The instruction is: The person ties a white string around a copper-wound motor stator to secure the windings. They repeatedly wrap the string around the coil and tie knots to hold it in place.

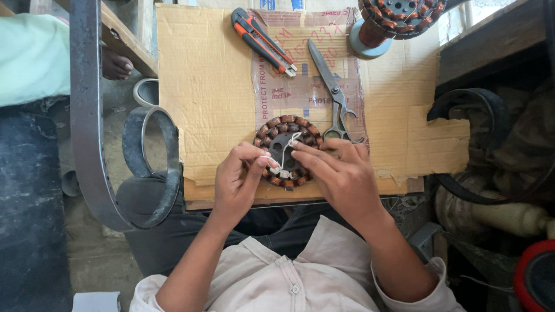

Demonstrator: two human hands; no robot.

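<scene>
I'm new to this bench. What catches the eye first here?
At the cardboard's near edge, the left hand and right hand pinch a thin white strip over a round copper-wound stator. Behind it lie scissors and an orange utility knife.

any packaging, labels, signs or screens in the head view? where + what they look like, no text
Flattened cardboard box: lies as a mat on the work table, tan, ragged right edge.
Packing tape strip: runs down the cardboard's middle under the scissors, clear-brownish with red print.
Handwritten red marker scrawl: on the cardboard top centre, beside the orange utility knife.
Blue-and-white printed patch: top edge, mostly cut off.
No screens or signs.
</scene>
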